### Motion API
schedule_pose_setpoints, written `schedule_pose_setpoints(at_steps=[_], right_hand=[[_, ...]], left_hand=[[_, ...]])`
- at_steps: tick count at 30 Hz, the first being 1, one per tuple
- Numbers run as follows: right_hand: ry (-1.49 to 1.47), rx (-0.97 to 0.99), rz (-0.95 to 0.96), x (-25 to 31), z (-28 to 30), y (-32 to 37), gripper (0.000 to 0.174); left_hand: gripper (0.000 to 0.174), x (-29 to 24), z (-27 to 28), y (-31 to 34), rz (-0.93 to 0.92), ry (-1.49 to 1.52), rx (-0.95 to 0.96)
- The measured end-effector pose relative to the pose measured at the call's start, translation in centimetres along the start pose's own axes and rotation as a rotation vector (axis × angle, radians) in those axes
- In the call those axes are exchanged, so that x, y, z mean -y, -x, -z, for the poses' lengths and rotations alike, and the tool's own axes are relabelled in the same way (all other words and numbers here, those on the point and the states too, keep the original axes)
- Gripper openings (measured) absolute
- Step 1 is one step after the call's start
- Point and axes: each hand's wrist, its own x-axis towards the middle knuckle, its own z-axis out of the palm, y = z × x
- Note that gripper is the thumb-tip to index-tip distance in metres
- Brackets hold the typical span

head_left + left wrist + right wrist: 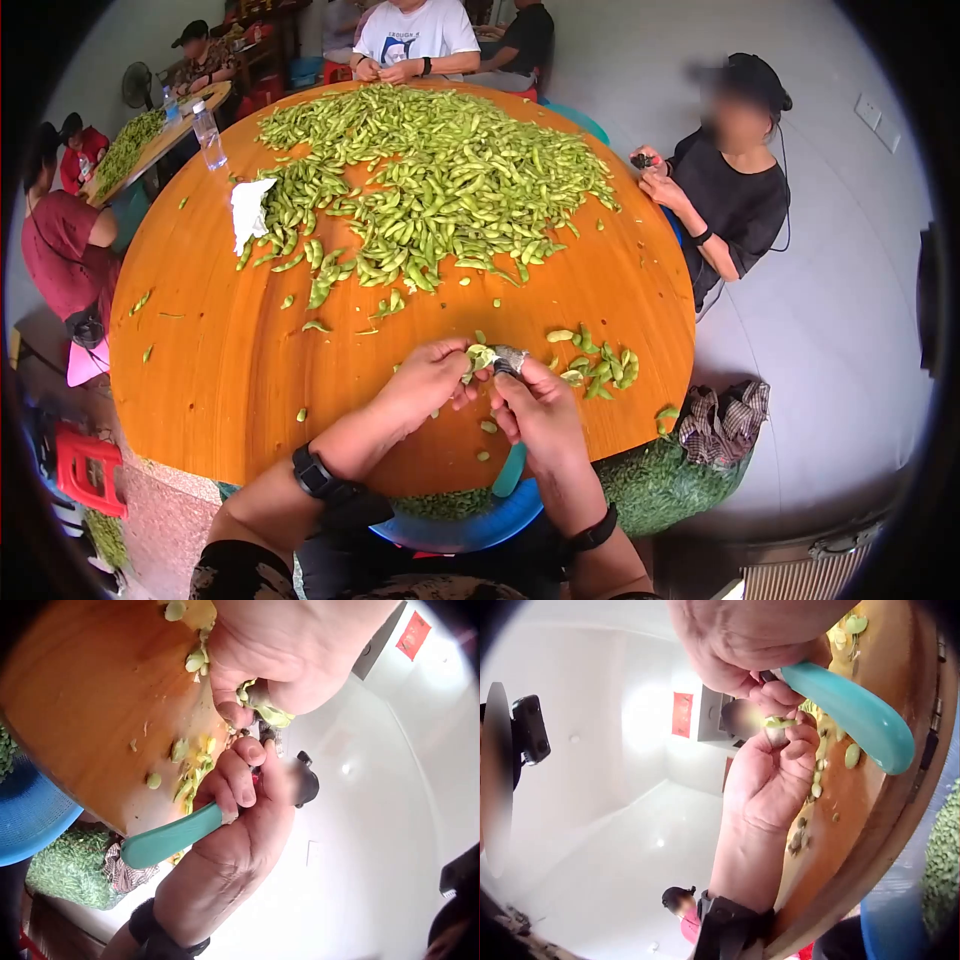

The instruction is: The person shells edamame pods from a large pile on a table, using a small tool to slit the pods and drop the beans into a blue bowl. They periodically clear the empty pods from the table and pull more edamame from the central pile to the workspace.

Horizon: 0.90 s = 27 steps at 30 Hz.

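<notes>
In the head view the left hand [432,376] pinches a green pod [481,358] between thumb and fingers near the table's front edge. Close beside it, the right hand [545,405] grips a tool with a teal handle [510,470], which sticks out below the palm. The left wrist view has the left hand [285,652] holding the split pod [274,715] just above the right hand [251,802]. From the right wrist, the teal handle [855,716] extends out of the right hand [757,637], whose fingertips meet the left hand [772,776]. The tool's working end is mostly hidden.
A large pod heap [430,190] covers the far part of the round table [220,330]. Several pods [605,370] lie right of the hands. Below the front edge is a blue basket [455,530], with a green bag [680,490] beside it. People sit around.
</notes>
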Motion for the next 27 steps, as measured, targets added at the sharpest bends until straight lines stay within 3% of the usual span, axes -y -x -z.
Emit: schedule_pose_setpoints(at_steps=[2, 5, 7, 8, 10, 12, 14, 16, 18, 21, 24, 27], right_hand=[[-0.024, -0.013, 0.007, 0.2, 0.2, -0.1, 0.013], [-0.053, -0.118, 0.077, 1.4, 1.3, 0.3, 0.021], [-0.046, -0.171, 0.108, 1.9, 2.8, 0.3, 0.019], [-0.043, -0.191, 0.121, 1.9, 4.1, 0.1, 0.018], [0.063, -0.247, 0.105, 2.2, 6.7, 0.2, 0.016], [0.165, -0.303, 0.148, 2.2, 9.1, 0.6, 0.011], [0.295, -0.312, 0.161, 2.2, 11.1, 1.4, 0.013], [0.297, -0.302, 0.143, 1.7, 11.9, 2.0, 0.012], [0.297, -0.297, 0.128, 1.6, 11.8, 2.2, 0.015], [0.281, -0.231, 0.134, 0.8, 10.3, 2.6, 0.013], [0.4, -0.216, 0.133, 0.0, 9.7, 2.4, 0.019], [0.422, -0.169, 0.193, -0.3, 9.0, 1.9, 0.02]], left_hand=[[0.02, -0.1, 0.1, 0.0, 0.006, 0.016, -0.007], [0.023, -0.6, -0.1, 0.6, -0.072, -0.241, -0.028], [0.02, -1.0, -0.4, 1.3, -0.492, -0.911, -0.113], [0.02, -0.8, -0.4, 1.6, -0.494, -0.915, -0.123], [0.019, -0.4, -0.4, 1.9, -0.63, -1.238, -0.02], [0.02, -1.5, -1.1, 3.1, -0.547, -1.29, 0.013], [0.018, -2.5, -1.6, 4.3, -0.647, -1.563, -0.173], [0.017, -4.2, -0.1, 3.4, -0.597, -1.554, -0.189], [0.016, -5.4, 1.8, 1.5, -0.238, -1.562, -0.454], [0.016, -5.0, 5.5, -1.7, -0.166, -1.632, -0.598], [0.014, -4.0, 5.9, -2.2, -0.318, -1.487, -0.575], [0.012, -4.0, 5.7, -2.0, -0.356, -1.483, -0.585]])
